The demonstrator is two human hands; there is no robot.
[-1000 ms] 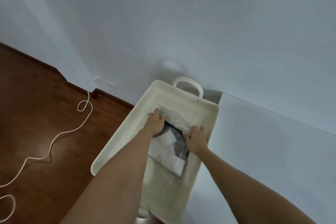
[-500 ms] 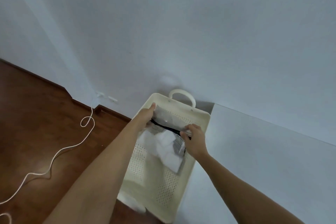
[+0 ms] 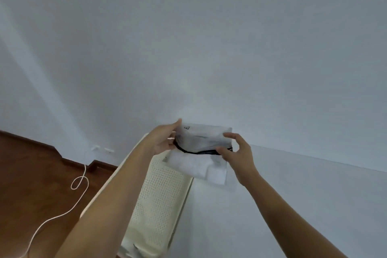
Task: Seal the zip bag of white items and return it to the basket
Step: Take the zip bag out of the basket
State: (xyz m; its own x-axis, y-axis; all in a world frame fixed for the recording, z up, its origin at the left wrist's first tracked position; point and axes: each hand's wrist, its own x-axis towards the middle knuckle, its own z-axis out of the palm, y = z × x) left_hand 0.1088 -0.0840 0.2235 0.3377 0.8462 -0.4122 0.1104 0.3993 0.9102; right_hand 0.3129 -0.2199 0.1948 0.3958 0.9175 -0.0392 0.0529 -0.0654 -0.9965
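Observation:
I hold a clear zip bag (image 3: pixel 199 161) with white items inside, up in the air above the far end of the cream perforated basket (image 3: pixel 161 201). A dark zip strip runs across the bag, and the flap above it is folded over. My left hand (image 3: pixel 162 141) grips the bag's upper left corner. My right hand (image 3: pixel 236 151) pinches the right end at the zip strip. The basket's far end and its handle are hidden behind the bag and my hands.
The basket stands at the left edge of a white table (image 3: pixel 272 205) against a white wall. Another clear bag (image 3: pixel 134 247) lies at the basket's near end. A white cable (image 3: pixel 77 186) loops over the brown wooden floor (image 3: pixel 31 184) on the left.
Both hands lifted the bag out of the basket and raised it in front of the wall. The view tilted upward.

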